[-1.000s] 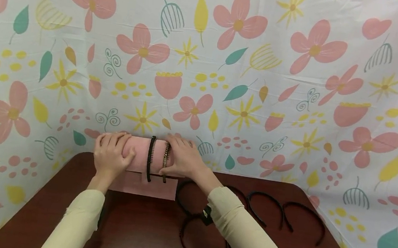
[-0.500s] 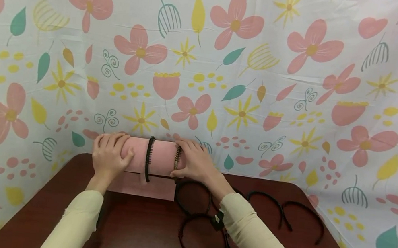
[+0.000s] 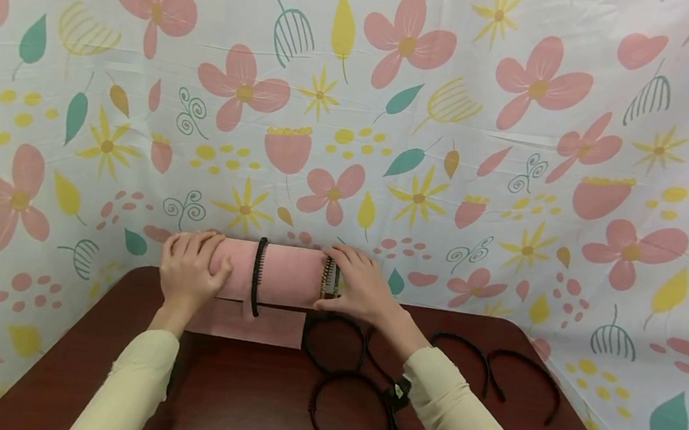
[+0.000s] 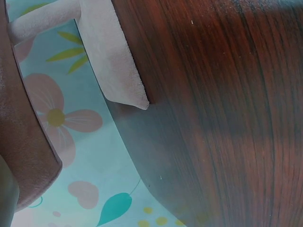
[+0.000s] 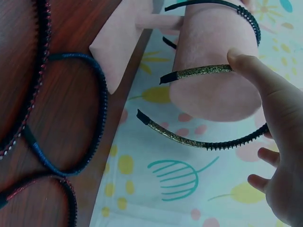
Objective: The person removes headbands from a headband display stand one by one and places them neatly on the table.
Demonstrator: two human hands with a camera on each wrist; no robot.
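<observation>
- The left hand clasps the left end of the pink padded cylinder, its fingers side by side over the top and its thumb set apart from them on the front
- The right hand grips the gold glitter headband at the cylinder's right end, thumb pressed to the front arm and fingers bent round behind
- That front arm lies across the cylinder close to its end face; a second gold arm hangs clear beyond it, and the hand hides whether the two join
- A black toothed headband sits around the cylinder, near the left hand's thumb
- The cylinder lies level above a pink base on the dark red-brown table
- More headbands lie on the table, in front of the right hand and to its right, some overlapping
- A flowered cloth hangs behind; both sleeves are pale yellow
</observation>
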